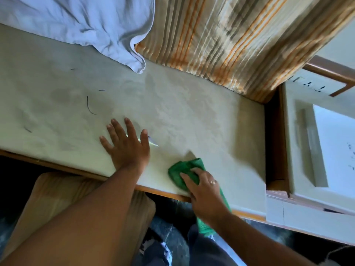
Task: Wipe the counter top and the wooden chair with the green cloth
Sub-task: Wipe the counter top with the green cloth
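A pale counter top (192,116) with a wooden front edge runs across the view. My right hand (203,191) presses the green cloth (180,169) flat on the counter near its front edge; part of the cloth hangs down below my wrist. My left hand (125,144) lies flat on the counter to the left of the cloth, fingers spread, holding nothing. The wooden chair (57,194) shows its seat below the counter's front edge, partly hidden by my left forearm.
A white sheet (76,25) lies on the counter's far left. A striped orange and brown curtain (230,35) hangs along the back. Thin dark strands (89,106) lie on the counter's left part. A white cabinet with sockets (317,131) stands to the right.
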Action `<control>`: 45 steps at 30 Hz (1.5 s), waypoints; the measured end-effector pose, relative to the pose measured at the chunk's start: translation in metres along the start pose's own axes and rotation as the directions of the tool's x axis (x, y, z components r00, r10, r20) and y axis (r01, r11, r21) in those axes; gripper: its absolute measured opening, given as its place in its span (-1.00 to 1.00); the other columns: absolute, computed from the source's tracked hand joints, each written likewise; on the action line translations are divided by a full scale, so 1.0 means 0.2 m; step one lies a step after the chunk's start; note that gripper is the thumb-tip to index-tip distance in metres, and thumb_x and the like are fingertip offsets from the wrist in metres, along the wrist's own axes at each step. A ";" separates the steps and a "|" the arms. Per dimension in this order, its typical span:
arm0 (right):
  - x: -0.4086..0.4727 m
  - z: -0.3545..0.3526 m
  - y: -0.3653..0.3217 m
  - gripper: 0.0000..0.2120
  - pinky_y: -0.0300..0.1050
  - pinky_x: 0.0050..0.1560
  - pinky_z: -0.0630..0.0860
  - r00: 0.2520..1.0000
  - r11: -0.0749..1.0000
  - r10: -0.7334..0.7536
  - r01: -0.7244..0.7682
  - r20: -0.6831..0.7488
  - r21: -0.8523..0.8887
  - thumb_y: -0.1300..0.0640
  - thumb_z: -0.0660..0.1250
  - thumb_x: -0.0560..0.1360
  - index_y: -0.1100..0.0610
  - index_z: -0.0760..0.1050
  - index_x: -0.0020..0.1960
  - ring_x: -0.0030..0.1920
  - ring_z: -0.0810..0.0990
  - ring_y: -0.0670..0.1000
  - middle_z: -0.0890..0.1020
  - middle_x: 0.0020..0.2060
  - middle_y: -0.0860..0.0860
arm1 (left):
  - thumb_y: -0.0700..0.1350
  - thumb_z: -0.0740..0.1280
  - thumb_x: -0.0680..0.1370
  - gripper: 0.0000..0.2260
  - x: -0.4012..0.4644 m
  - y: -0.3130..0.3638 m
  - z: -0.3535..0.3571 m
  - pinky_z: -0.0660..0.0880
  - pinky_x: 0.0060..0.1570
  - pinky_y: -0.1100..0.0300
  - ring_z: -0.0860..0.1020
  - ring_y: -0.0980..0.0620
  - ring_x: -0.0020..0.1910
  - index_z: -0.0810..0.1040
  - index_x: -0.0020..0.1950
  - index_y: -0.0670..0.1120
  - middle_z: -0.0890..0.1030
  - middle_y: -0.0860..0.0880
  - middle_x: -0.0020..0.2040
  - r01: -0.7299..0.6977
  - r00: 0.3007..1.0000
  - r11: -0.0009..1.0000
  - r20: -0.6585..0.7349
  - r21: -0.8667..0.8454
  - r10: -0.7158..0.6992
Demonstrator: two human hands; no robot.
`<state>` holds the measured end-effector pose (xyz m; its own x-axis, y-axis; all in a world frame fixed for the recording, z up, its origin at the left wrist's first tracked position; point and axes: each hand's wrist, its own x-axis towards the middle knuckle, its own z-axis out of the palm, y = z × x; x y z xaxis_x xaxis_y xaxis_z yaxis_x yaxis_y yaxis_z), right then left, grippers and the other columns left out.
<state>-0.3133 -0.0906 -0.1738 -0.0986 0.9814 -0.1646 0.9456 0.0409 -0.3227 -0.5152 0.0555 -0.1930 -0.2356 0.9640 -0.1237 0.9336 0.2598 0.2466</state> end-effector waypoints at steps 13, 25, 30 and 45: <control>0.09 0.06 -0.26 -0.47 0.17 0.12 0.47 0.999 0.999 0.001 -0.002 -0.034 -0.037 0.00 0.09 0.42 -0.08 0.36 0.39 0.21 0.46 0.22 0.46 0.29 0.15 | 0.25 -0.07 0.59 -0.32 0.16 -0.18 -0.12 -0.23 0.49 -0.26 0.05 -0.29 0.60 0.09 0.64 -0.07 0.09 -0.26 0.62 -0.277 0.958 0.961 -0.076 -0.005 0.276; 0.30 -0.13 0.22 -0.42 0.20 0.45 0.14 0.866 0.876 0.457 -0.478 -0.203 -0.063 0.12 0.18 0.55 -0.01 0.16 0.55 0.49 0.13 0.23 0.16 0.55 0.16 | 0.34 -0.17 0.59 -0.27 0.54 -0.70 -0.22 -0.26 0.48 -0.29 -0.08 -0.24 0.61 -0.07 0.63 -0.08 -0.01 -0.25 0.63 -0.067 0.995 0.984 -0.066 0.165 0.079; 0.63 0.01 -0.29 -0.43 0.12 0.49 -0.02 0.999 0.983 0.027 -0.035 -0.047 -0.178 0.02 0.11 0.61 0.04 0.04 0.58 0.55 0.01 0.25 0.02 0.58 0.18 | 0.33 -0.20 0.57 -0.26 0.55 -0.70 -0.22 -0.23 0.51 -0.27 -0.08 -0.18 0.62 -0.09 0.64 -0.06 -0.03 -0.20 0.65 -0.050 0.998 0.988 -0.026 0.148 0.055; 0.85 -0.05 -0.31 -0.49 0.29 0.38 0.31 0.946 0.939 -0.322 0.313 -0.043 -0.146 0.23 0.31 0.50 0.20 0.37 0.44 0.41 0.37 0.31 0.40 0.43 0.22 | 0.27 -0.10 0.60 -0.32 0.55 -0.70 -0.22 -0.17 0.52 -0.26 -0.01 -0.19 0.61 0.01 0.64 -0.06 0.01 -0.21 0.64 -0.045 0.998 0.994 -0.043 0.098 0.049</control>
<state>-0.3857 0.0761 -0.1728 -0.3842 0.9232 -0.0121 0.9020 0.3725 -0.2184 -0.6836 0.1286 -0.1985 -0.2007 0.9771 -0.0702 0.9652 0.2095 0.1567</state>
